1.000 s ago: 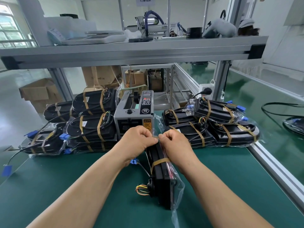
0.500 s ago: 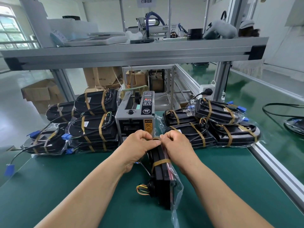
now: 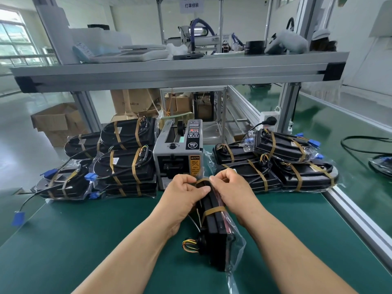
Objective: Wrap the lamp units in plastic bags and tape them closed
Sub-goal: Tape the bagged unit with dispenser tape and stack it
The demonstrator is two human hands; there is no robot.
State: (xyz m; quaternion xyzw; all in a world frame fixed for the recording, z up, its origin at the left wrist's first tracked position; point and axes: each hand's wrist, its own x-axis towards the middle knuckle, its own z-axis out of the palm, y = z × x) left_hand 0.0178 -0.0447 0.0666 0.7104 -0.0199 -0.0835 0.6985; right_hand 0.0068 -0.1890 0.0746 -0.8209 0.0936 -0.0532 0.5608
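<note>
Pinching a brown strip of tape [image 3: 202, 181] between them, the left hand [image 3: 182, 195] and the right hand [image 3: 232, 190] sat almost knuckle to knuckle over the far end of the lamp unit [image 3: 213, 224]. The fingers [image 3: 188, 179] of each hand were curled tight on an end of that strip, which arched over the unit's top edge. The unit stood on its long edge on the green counter [image 3: 84, 240], directly under the fingers and running back toward the person between the two forearms. It was inside a clear plastic bag [image 3: 236, 246], and loose plastic trailed off at the near end. A second band of tape [image 3: 213, 210] circled the unit just nearer than the fingers. Coloured wires [image 3: 189, 245] curled out at its near left corner. Just beyond the fingers stood a grey tape dispenser [image 3: 178, 154]. Left of the fingers and further out lay a left stack of bagged, taped units [image 3: 125, 166]; a right stack [image 3: 275, 164] lay on the other side.
</note>
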